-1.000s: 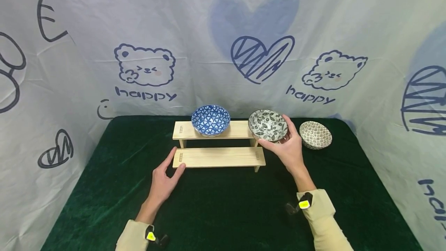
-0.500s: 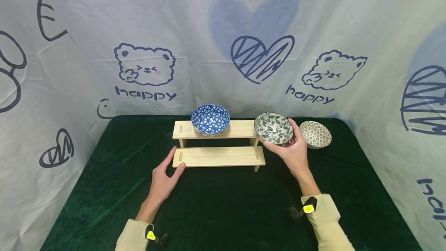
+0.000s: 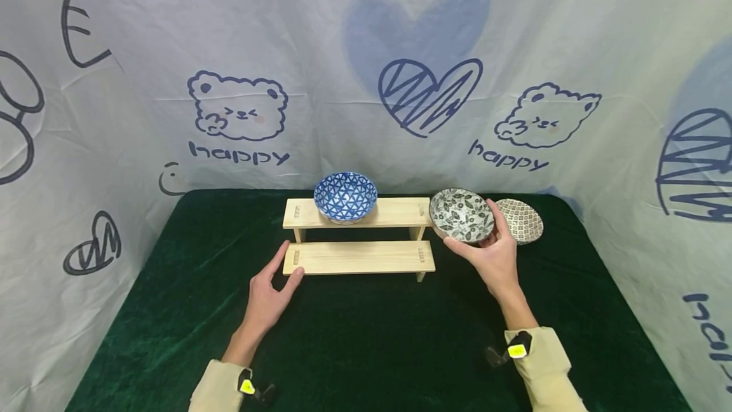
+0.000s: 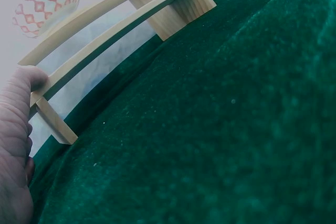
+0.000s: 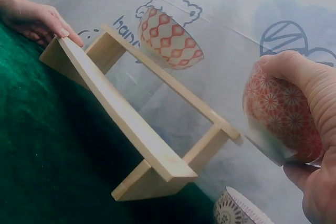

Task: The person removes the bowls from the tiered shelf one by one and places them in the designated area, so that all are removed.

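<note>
My right hand holds a bowl with a grey leaf pattern inside, thumb at the near side and fingers at the right. Its outside shows red flowers in the right wrist view. The bowl is just off the right end of a two-step wooden stand. On the stand's upper step sits a blue-and-white bowl, whose outside carries red diamonds. My left hand grips the left end of the lower step, thumb on the front edge and forefinger at the back corner.
A third bowl with a small brown check pattern stands tilted on the dark green cloth at the right, partly behind my right hand. A white printed curtain rises behind the table and along both sides.
My right hand has moved the leaf-patterned bowl to the right and slightly nearer, off the upper step's right end. It now overlaps the view of the checked bowl. My left hand stays put.
</note>
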Demonstrator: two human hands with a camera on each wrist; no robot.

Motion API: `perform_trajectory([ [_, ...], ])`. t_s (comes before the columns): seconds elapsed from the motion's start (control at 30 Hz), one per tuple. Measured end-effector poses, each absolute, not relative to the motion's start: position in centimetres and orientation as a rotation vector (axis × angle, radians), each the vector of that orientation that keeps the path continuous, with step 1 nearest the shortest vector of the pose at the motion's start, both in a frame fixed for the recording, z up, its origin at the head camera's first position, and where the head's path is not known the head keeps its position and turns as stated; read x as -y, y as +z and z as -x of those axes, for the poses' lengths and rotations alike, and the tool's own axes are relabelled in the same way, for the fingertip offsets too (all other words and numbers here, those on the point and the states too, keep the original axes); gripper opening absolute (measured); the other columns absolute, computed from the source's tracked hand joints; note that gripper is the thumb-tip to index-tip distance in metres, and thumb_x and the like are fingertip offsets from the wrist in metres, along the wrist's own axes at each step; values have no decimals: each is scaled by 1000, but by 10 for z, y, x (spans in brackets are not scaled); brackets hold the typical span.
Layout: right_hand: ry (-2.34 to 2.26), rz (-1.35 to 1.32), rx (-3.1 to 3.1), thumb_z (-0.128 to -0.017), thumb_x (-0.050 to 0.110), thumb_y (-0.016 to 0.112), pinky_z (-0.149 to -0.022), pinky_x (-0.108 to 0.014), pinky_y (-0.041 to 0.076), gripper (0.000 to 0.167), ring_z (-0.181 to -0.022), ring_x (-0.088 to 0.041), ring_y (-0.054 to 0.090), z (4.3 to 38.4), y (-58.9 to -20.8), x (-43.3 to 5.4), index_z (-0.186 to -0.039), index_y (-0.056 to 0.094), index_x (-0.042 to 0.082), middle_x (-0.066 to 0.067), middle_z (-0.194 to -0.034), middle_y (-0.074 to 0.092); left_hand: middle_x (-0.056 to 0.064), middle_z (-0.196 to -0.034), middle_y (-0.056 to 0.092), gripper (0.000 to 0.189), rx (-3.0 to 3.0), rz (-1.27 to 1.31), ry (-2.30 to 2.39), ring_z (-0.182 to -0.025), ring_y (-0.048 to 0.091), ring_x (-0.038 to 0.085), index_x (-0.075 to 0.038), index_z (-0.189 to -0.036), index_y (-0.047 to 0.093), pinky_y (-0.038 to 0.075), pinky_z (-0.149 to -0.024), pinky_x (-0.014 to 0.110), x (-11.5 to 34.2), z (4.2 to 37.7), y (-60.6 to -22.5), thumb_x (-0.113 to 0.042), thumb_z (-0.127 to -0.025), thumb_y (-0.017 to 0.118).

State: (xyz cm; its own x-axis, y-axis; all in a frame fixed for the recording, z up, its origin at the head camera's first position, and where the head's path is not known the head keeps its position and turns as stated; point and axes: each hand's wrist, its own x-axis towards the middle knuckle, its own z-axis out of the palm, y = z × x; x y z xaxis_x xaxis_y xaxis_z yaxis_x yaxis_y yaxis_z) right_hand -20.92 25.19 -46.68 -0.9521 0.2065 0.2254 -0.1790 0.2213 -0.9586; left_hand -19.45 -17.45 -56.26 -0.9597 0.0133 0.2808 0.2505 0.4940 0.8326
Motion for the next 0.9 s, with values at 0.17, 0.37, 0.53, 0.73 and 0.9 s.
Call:
perform_trajectory([
  [0.17,1784,55,2184,-79,1,89,-111,-19,44,107,-143,-29,45,204,-471,-258,-165,27,14,-11,-164,36,7,-163,44,69,2504,225,-1453,-150,43,31,-9,-160,43,35,-121,59,174,195,-563,-32,-101,71],
  [0.37,1755,58,2194,-79,1,90,-107,-11,42,107,-144,-29,44,195,-479,-262,-165,27,14,-10,-164,36,7,-163,44,69,2504,220,-1446,-149,43,32,-9,-160,43,35,-120,59,174,196,-563,-31,-101,71],
  [0.53,1750,64,2203,-78,-1,89,-106,-10,42,107,-143,-31,45,187,-486,-265,-165,27,15,-11,-163,37,7,-162,45,68,2495,221,-1452,-149,44,31,-9,-159,44,35,-121,58,173,195,-563,-31,-101,72],
  [0.73,1734,75,2217,-78,0,90,-106,-8,40,108,-145,-30,43,180,-495,-268,-164,27,13,-11,-166,33,6,-162,45,68,2486,219,-1459,-149,44,30,-10,-159,44,35,-121,57,173,194,-562,-30,-101,72],
  [0.9,1711,103,2239,-78,1,90,-105,-6,39,107,-143,-29,43,173,-501,-272,-164,26,9,-11,-165,34,6,-162,45,68,2482,219,-1465,-149,44,29,-10,-159,44,35,-121,56,173,194,-562,-30,-100,72],
])
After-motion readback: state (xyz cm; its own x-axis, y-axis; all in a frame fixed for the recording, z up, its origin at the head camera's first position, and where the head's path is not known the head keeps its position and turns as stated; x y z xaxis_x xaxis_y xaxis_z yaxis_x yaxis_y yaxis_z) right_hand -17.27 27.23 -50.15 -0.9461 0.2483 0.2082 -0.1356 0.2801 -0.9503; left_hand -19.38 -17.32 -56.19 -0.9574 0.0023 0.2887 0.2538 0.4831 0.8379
